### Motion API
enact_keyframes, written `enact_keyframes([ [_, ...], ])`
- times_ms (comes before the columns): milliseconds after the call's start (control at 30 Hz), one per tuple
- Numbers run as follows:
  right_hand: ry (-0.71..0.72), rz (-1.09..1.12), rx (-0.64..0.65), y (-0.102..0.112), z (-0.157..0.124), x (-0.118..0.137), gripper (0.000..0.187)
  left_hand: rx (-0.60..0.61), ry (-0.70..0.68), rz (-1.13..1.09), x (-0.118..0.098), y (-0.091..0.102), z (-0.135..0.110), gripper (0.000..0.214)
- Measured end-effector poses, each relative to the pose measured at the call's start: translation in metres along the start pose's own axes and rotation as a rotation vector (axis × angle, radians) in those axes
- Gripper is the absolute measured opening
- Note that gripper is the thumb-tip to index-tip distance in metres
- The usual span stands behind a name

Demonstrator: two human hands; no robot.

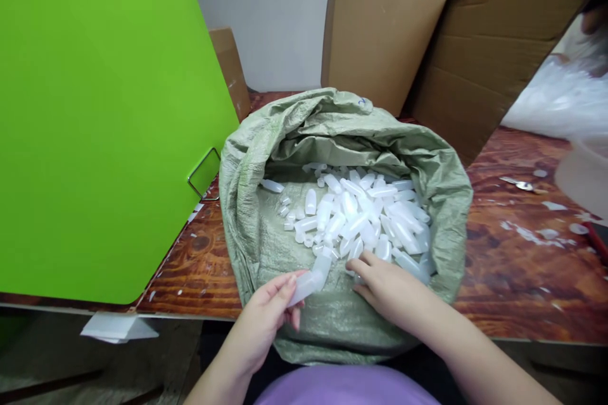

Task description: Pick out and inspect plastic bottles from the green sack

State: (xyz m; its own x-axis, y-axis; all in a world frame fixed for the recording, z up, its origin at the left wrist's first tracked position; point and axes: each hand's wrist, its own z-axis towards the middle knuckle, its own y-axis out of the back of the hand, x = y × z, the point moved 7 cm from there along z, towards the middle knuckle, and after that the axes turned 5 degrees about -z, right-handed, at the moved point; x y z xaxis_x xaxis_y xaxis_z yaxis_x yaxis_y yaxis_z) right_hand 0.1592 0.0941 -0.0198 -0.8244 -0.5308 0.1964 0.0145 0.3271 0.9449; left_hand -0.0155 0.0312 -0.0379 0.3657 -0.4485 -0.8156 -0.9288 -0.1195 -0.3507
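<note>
My left hand (273, 310) is closed on a translucent white plastic bottle (304, 286), held low over the front of a woven green sack (247, 215). The bottle's far end meets another pale piece (323, 264) at the edge of the pile. Inside the sack lies a heap of similar translucent bottles (365, 212), with several small caps (289, 218) at its left side. My right hand (380, 281) rests at the near edge of the heap. Its fingers are curled in around a small pale piece that they mostly hide, so its kind is unclear.
To the left stands a large bright green panel (104, 114) with a wire loop (204, 174). Cardboard boxes (384, 25) line the back. On the wooden table (513, 253) at right are a metal key-like item (522, 185), white scraps and a translucent tub (586, 171).
</note>
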Motion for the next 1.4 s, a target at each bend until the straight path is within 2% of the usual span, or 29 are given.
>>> enact_keyframes([
  [67, -0.002, 0.059, -0.021, -0.005, -0.004, -0.003, 0.029, 0.014, -0.014, 0.062, 0.002, -0.004, 0.003, 0.049],
  [167, 0.0, 0.171, -0.088, -0.008, -0.012, -0.01, 0.031, 0.101, 0.004, 0.125, 0.004, -0.015, 0.004, 0.049],
  [300, 0.052, 0.529, -0.297, 0.007, -0.028, -0.015, 0.026, 0.215, 0.023, 0.184, 0.005, -0.031, -0.001, 0.044],
  [367, 0.122, 0.712, -0.389, 0.017, -0.036, -0.012, 0.023, 0.271, 0.002, 0.298, 0.004, -0.04, -0.004, 0.041],
  [467, 0.203, 0.832, -0.384, 0.024, -0.04, -0.003, 0.021, 0.308, -0.013, 0.523, 0.004, -0.049, -0.008, 0.033],
  [567, 0.239, 0.879, -0.3, 0.024, -0.04, 0.002, 0.018, 0.312, 0.051, 0.511, 0.007, -0.054, -0.008, 0.026],
  [633, 0.26, 0.893, -0.268, 0.024, -0.04, 0.003, 0.016, 0.314, 0.093, 0.455, 0.009, -0.055, -0.007, 0.03],
  [800, 0.326, 0.831, -0.248, 0.026, -0.043, 0.003, 0.014, 0.29, 0.159, 0.425, 0.016, -0.051, -0.003, 0.04],
  [933, 0.343, 0.806, -0.219, 0.027, -0.045, 0.006, 0.014, 0.324, 0.16, 0.36, 0.016, -0.051, -0.004, 0.041],
  [1133, 0.43, 0.766, -0.16, 0.028, -0.051, 0.018, 0.015, 0.542, 0.148, 0.411, 0.009, -0.059, -0.013, 0.035],
  [1233, 0.519, 0.816, -0.134, 0.029, -0.056, 0.025, 0.014, 0.745, 0.268, 0.351, 0.016, -0.064, -0.019, 0.043],
  [1300, 0.576, 0.839, -0.165, 0.032, -0.06, 0.028, 0.014, 0.857, 0.352, 0.303, 0.022, -0.066, -0.021, 0.051],
  [1400, 0.611, 0.766, -0.277, 0.036, -0.064, 0.029, 0.019, 0.908, 0.39, 0.275, 0.025, -0.066, -0.017, 0.06],
])
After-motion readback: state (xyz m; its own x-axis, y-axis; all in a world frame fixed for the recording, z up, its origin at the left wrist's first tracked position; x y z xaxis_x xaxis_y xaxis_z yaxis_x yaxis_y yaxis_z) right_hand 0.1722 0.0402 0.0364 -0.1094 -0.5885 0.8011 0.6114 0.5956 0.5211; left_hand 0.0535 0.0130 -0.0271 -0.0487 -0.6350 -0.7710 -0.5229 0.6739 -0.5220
